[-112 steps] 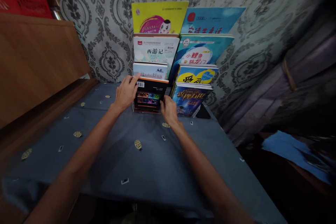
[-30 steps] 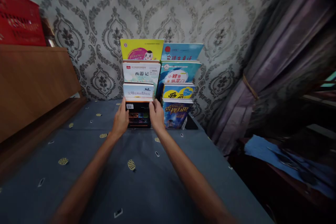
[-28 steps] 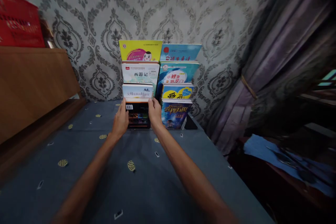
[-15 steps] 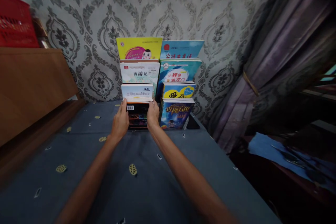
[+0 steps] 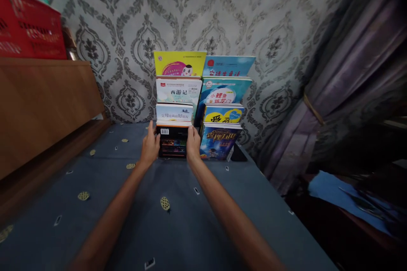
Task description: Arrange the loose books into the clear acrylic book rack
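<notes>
A black book with a barcode stands upright at the front of the left column of a tiered book display against the wall. My left hand grips its left edge and my right hand grips its right edge, fingers closed along the sides. Behind it rise a pale blue book, a white book and a yellow book. The right column holds a dark blue fantasy book in front and several blue and yellow books behind.
The display stands on a surface under a blue-grey cloth with small leaf marks. A wooden board runs along the left, with a red crate on top. A purple curtain hangs at right; blue paper lies lower right.
Both hands stay on the black book's edges. Since 3.7 s ago the right hand has risen from the lower corner to the upper right edge; the view has pulled back and shifted slightly.
</notes>
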A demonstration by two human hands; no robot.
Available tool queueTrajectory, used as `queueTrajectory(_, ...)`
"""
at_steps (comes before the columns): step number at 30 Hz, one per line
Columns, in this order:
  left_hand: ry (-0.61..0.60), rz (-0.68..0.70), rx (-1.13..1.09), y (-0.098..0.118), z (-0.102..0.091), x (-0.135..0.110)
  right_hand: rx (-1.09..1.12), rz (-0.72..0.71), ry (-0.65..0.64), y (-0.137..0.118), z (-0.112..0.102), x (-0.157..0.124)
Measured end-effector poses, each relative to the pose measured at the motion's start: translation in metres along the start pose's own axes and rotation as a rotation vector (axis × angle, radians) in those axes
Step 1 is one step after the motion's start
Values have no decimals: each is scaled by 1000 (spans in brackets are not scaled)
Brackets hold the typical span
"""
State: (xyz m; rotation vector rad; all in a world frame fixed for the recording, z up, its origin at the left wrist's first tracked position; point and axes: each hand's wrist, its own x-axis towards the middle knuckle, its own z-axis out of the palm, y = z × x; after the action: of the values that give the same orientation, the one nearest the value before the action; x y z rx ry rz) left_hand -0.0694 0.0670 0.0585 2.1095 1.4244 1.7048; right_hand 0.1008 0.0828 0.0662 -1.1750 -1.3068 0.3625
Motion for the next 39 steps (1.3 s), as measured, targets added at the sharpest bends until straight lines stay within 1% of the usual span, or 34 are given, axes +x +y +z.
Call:
queueTrajectory(2, -2, 1, 1, -3, 2, 1, 98, 102, 54, -4, -1, -8)
queueTrajectory(3, -8, 8, 4, -4, 2, 1, 126, 122, 75, -6, -1, -12)
queueTrajectory(5, -15, 25, 9, -3, 2, 1, 128, 91, 87, -8, -1, -20)
queueTrajectory(8, 3, 33, 38, 1, 2, 1, 68, 59, 64, -2, -2, -33)
queueTrajectory(11, 19, 16, 111, 4, 1, 0, -67, 89, 7, 8, -5, -45)
queueTrajectory(13, 10, -2, 174, 5, 0, -1, -177, 104, -57, 12, -8, -51)
queueTrajectory(17, -33, -26, 290, 5, -3, -2, -458, 118, -186, 8, -16, -61)
queueTrajectory(19, -56, -30, 329, 6, -5, -3, -579, 98, -208, 5, -19, -64)
queueTrajectory(22, -87, -39, 362, 8, -6, -2, -674, 72, -218, 1, -23, -64)
queueTrajectory(29, -129, -88, 435, 15, -5, 3, -693, 114, -293, -1, -30, -53)
queueTrajectory(35, -117, -107, 474, 18, -5, 5, -632, 134, -296, 2, -31, -53)
queueTrajectory(39, -140, -120, 508, 23, -6, 5, -604, 129, -283, 3, -30, -53)
